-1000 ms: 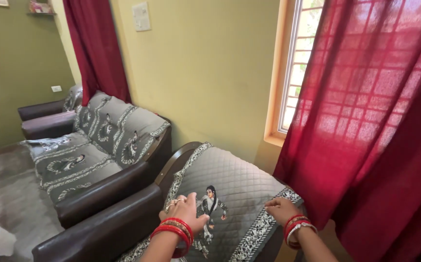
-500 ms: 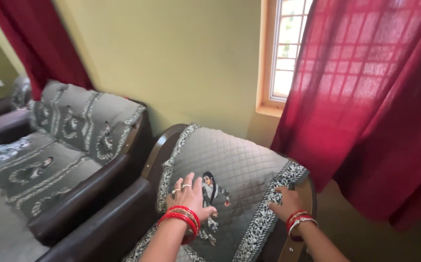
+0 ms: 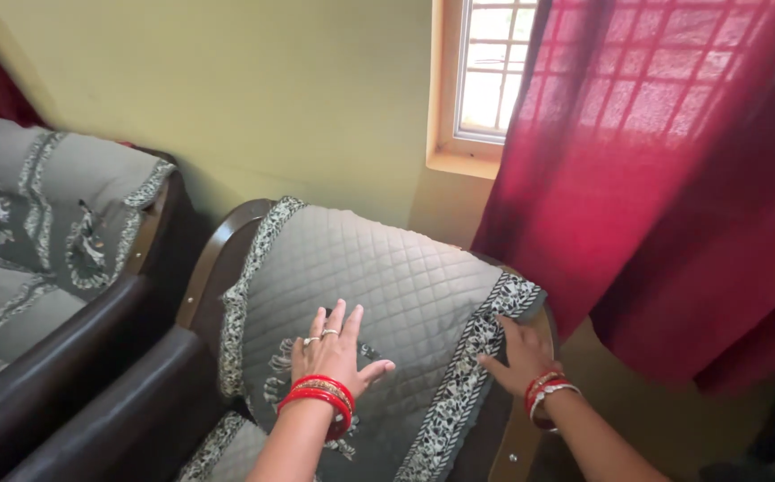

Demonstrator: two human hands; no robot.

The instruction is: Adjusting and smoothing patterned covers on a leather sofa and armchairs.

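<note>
View swung right since earlier, left hand [image 3: 334, 353] flat, open on quilted cover [image 3: 387, 277], right hand [image 3: 523, 355] open at its patterned edge [image 3: 472, 357]

I am looking into a home's sitting room. Two dark upholstered armchairs [image 3: 137, 419] stand side by side against a plain yellow-green wall [image 3: 271, 98], each draped with a grey quilted cover [image 3: 378, 286] edged in patterned trim. A wood-framed window [image 3: 485, 80] lets in daylight beside a long red curtain [image 3: 673, 178].
</note>
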